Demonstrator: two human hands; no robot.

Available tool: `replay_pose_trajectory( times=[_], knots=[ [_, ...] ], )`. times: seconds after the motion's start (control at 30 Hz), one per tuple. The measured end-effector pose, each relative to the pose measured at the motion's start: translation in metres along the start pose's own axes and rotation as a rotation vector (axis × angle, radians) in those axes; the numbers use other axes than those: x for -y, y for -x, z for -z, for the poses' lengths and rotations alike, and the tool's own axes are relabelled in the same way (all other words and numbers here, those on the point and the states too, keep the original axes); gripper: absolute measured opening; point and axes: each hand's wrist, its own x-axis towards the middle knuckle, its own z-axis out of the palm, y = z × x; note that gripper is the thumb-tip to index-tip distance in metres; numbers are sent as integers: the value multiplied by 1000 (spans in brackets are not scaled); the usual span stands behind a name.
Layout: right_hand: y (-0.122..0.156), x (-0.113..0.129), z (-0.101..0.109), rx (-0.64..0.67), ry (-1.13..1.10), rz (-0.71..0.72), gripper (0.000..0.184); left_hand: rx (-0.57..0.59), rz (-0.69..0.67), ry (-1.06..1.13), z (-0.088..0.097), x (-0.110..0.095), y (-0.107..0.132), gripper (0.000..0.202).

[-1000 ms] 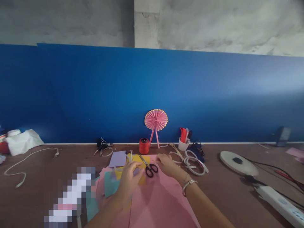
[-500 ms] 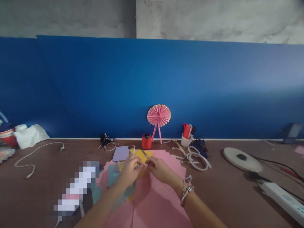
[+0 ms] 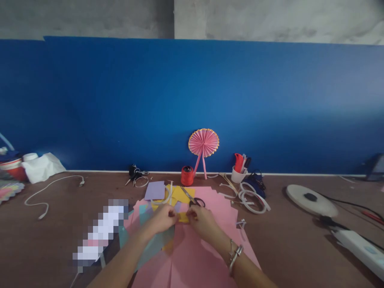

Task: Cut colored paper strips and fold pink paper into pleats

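Note:
Between my two hands is a small yellow paper piece [image 3: 183, 217], pinched at its left end by my left hand [image 3: 164, 218] and at its right end by my right hand [image 3: 200, 219]. Both hands are over pink paper sheets [image 3: 201, 256]. Scissors [image 3: 192, 197] with dark handles lie just beyond my right fingers. Yellow paper [image 3: 177, 193], a purple paper square [image 3: 155, 191] and pale blue sheets [image 3: 153, 244] are around my left hand. A bracelet [image 3: 235, 256] circles my right wrist.
A pleated pink paper fan [image 3: 204, 143] stands against the blue partition [image 3: 135, 100], beside a red thread spool [image 3: 187, 176]. To its right are a white cup [image 3: 238, 175] of tools and coiled white strips [image 3: 253, 202]. A power strip [image 3: 360, 252] lies far right.
My hands have drawn slightly apart and lower, and the yellow paper piece now shows between them. The scissors' handles have come into sight. The view has shifted a little.

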Motion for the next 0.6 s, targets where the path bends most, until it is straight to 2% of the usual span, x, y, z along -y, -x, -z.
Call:
replay_pose_trajectory(
  times=[0.17, 0.37, 0.6],
  knots=[
    [7, 1, 9, 18, 92, 11, 28, 53, 62, 73, 4, -4, 3, 15],
    [10, -8, 15, 15, 23, 13, 22, 143, 86, 143, 4, -6, 4, 11],
    [11, -16, 2, -35, -22, 27, 24, 137, 84, 99, 5, -6, 5, 8]
  ],
)
